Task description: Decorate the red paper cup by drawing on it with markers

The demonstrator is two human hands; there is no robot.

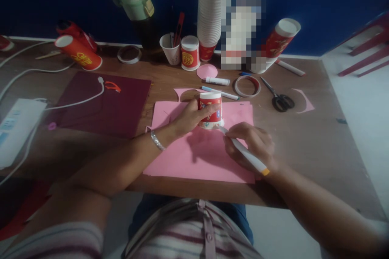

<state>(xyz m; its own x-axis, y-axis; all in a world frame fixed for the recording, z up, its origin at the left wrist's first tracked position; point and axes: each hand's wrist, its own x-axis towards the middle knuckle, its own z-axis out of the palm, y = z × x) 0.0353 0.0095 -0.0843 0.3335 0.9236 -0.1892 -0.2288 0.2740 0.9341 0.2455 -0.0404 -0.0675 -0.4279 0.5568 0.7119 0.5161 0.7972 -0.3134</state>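
A red paper cup [209, 107] with a white base stands upside down on a pink paper sheet [182, 162]. My left hand [194, 115] is wrapped round the cup from the left, thumb across its front. In my right hand [252, 141] is a white marker [247, 156] with an orange end. The marker's tip meets the paper near the cup's lower right rim or touches the rim; I cannot tell which. Behind the cup lie a blue-and-white marker [220, 93] and a pink paper offcut [185, 94].
Scissors [278, 97], a tape roll [247, 86] and a glue stick [217, 81] lie beyond the paper. A tall cup stack [209, 12] stands at the back. On the left are a dark red sheet [106, 109], a white cable [75, 106] and a power strip [20, 129].
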